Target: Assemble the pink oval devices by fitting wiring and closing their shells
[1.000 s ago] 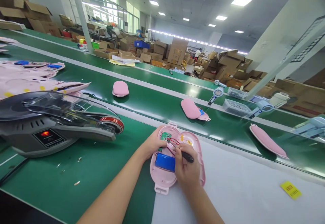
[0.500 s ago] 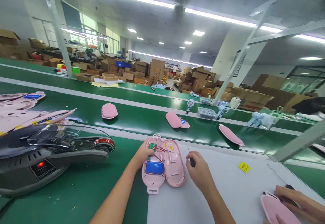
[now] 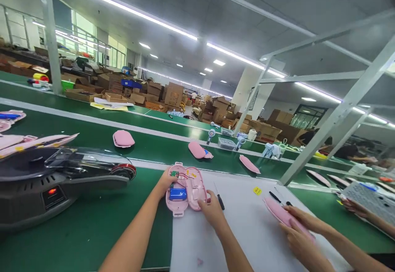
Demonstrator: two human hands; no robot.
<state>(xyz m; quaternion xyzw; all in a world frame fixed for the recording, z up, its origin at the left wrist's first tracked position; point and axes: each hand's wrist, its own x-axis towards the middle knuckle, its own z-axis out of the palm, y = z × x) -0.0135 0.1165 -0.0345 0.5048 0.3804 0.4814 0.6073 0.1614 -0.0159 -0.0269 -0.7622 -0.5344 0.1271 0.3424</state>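
screwdriver (image 3: 220, 201), earlier in the right hand (image 3: 212, 208), now lies on white sheet (image 3: 243, 226) beside it | right hand pinches edge of open pink case (image 3: 178, 207) on worktop (image 3: 92, 235); left hand (image 3: 164, 183) pinches opposite edge, fingers mostly hidden | grey machine (image 3: 77, 191) cut off at left | cartons (image 3: 174, 94) fill room

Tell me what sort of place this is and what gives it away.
Probably a factory assembly floor for small electronics: pink cases are spread along a long green work surface, an open case shows a blue battery inside, and cardboard boxes are piled behind.
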